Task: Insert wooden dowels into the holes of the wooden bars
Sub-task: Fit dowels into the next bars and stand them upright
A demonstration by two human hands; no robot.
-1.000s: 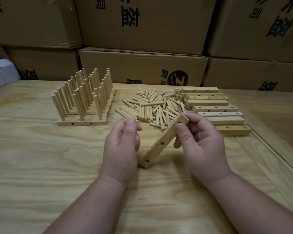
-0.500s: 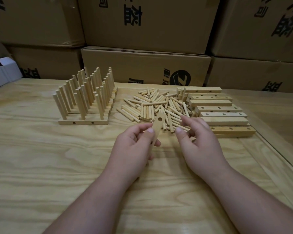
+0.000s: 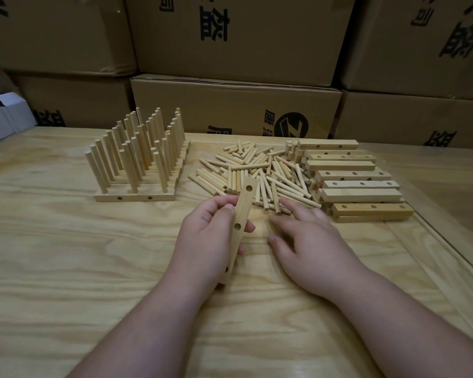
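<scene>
A: Left hand [image 3: 202,238] has the wooden bar [image 3: 239,227] now, fingers [image 3: 224,211] and thumb curled round its middle. A second ago both hands shared it, tilted low across the bench [image 3: 66,268]; now it points away from the person, its far end at the near edge of the dowel pile.

B: Two holes face the camera, one near the top, one just above the thumb. The near end is down by the heel of the hand, close to the bench; whether it touches, I cannot tell.

A: And the right hand [image 3: 309,241]? It has let go completely.

B: Released, yes. Fingers spread and nearly straight, holding nothing, tips at the near fringe of the loose dowels [image 3: 257,175]. Half a second ago it was curled beside the bar.

A: The stack of bare bars [image 3: 352,184] sits to the right of the pile, unchanged.

B: Same for the finished bars with upright dowels [image 3: 137,156], far left of the pile. Cardboard boxes [image 3: 235,110] line the back.
</scene>
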